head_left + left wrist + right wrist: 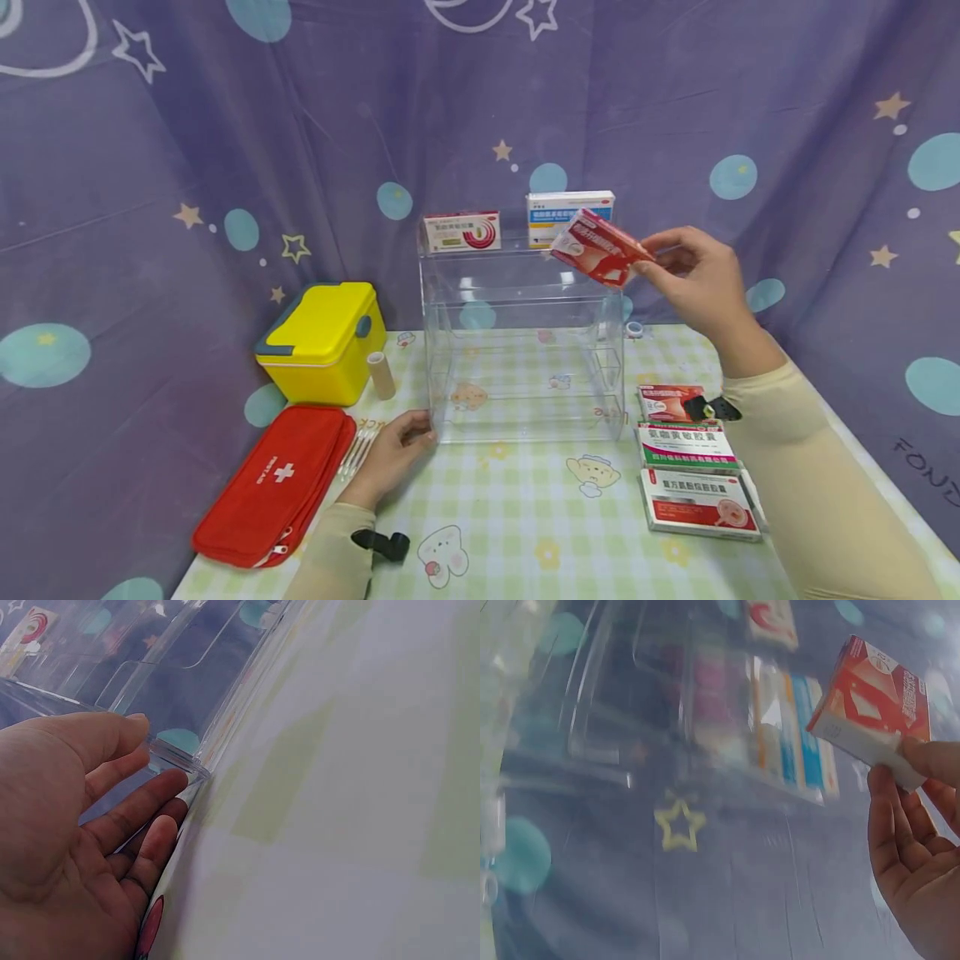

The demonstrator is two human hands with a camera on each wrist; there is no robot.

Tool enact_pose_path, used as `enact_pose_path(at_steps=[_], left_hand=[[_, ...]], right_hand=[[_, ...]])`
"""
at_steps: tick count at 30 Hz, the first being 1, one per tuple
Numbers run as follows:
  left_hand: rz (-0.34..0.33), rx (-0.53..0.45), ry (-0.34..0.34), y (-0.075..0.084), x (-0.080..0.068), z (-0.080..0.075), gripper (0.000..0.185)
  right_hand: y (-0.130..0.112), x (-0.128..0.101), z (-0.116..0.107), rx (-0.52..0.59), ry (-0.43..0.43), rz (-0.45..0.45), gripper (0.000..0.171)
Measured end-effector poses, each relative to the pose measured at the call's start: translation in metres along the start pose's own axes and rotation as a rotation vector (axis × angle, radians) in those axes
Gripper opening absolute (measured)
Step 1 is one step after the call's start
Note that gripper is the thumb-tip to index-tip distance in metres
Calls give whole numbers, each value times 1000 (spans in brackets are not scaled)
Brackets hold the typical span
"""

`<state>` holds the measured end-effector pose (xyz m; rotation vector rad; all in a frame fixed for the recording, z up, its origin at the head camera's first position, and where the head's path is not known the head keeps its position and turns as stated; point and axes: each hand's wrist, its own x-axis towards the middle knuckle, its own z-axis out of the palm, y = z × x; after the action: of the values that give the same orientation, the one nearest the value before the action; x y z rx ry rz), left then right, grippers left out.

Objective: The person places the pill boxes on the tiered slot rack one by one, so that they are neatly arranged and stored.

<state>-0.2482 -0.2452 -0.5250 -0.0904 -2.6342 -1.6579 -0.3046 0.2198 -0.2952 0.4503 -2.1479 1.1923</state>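
My right hand (705, 279) pinches one end of a red medicine box (598, 248) between thumb and fingers. It holds the box tilted in the air over the top right of a clear acrylic display rack (525, 293). The right wrist view shows the box's red face and white side (862, 742) in the fingers. Two boxes stand on the rack's top level: a white and red one (462, 232) at left, and a white and blue one (570, 204) partly covered by the held box. My left hand (393, 454) rests by the rack's lower left front corner (196, 771), fingers loosely bent.
On the table at right lie a red box (667, 402), a green and white box (686, 446) and a white and red box (701, 504). A yellow case (322, 342), cardboard tube (381, 377), red first aid pouch (277, 483) and cotton swabs (360, 454) are at left.
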Motion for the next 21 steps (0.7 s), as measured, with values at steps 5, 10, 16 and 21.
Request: enact_pose_path(at_steps=[5, 10, 16, 21], left_hand=[[2, -12, -4, -1, 0, -1, 39], [16, -25, 6, 3, -1, 2, 39], [31, -15, -6, 4, -2, -1, 37], [29, -5, -4, 2, -1, -1, 37]], right_hand=[[-12, 23, 46, -25, -89, -45, 24], [-27, 37, 86, -59, -157, -103, 21], [-30, 51, 126, -94, -239, -90, 20], [-29, 53, 150, -93, -295, -43, 20]])
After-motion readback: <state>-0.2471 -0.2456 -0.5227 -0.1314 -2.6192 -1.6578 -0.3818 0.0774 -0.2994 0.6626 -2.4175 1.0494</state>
